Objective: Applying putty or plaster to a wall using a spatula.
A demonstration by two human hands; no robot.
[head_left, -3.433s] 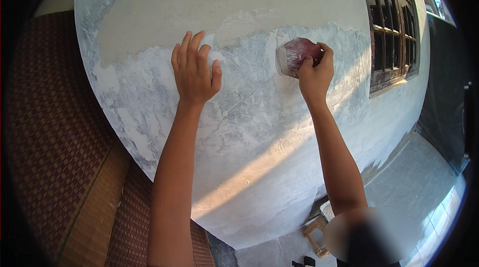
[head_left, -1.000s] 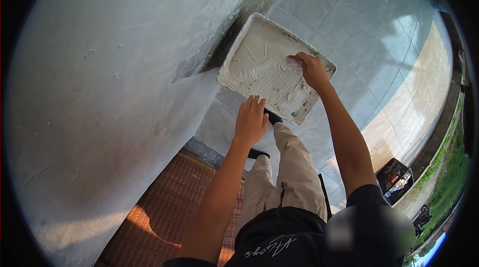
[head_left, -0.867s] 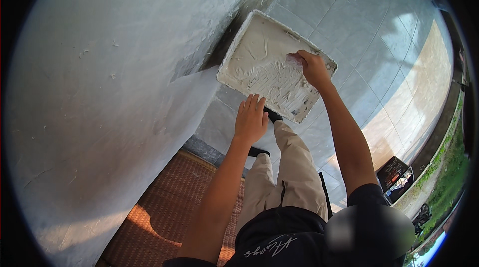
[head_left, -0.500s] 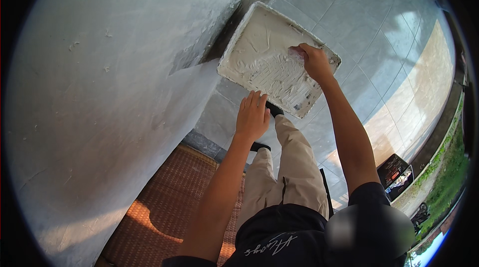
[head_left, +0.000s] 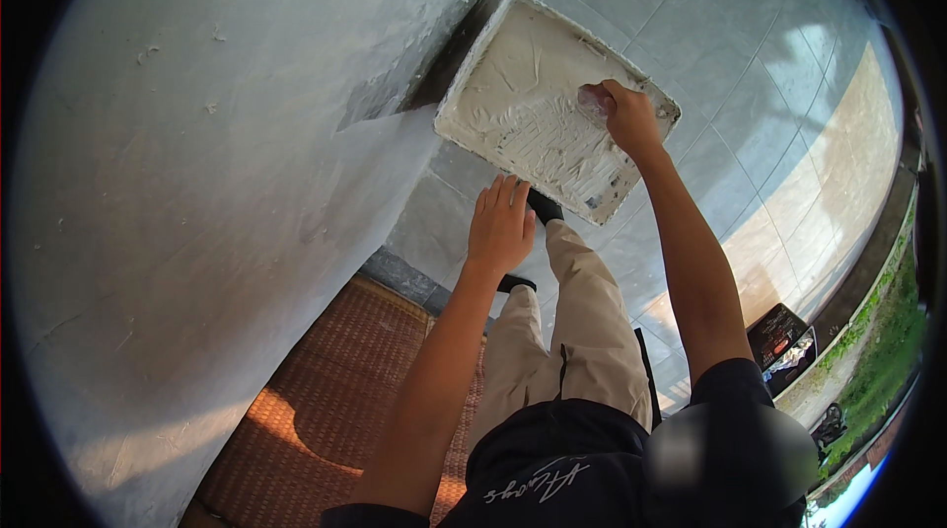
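Observation:
A shallow rectangular tray (head_left: 485, 155) with a crusted pale rim lies on the floor, coated inside with thick off-white paste (head_left: 518, 64). The paste is smooth toward the far left and ridged in the middle. Over the tray's right half, my right hand (head_left: 632, 120) is closed round a small pinkish thing (head_left: 595, 102) at the paste; its kind cannot be made out. My left hand (head_left: 500, 227) has its fingers stretched out, with their tips at the tray's near edge. Whether they touch the rim is unclear.
A grey-white wall (head_left: 207, 192) with rough patches rises on the left, close to the tray. Grey tiles (head_left: 710, 44) cover the floor. A brown woven mat (head_left: 335, 400) lies at the lower left. On the right stands a dark box (head_left: 779, 336); my feet are just below the tray.
The tray appears slightly higher and farther right in view. My right hand has shifted slightly up and right with the pinkish thing; my left hand stays by the near edge.

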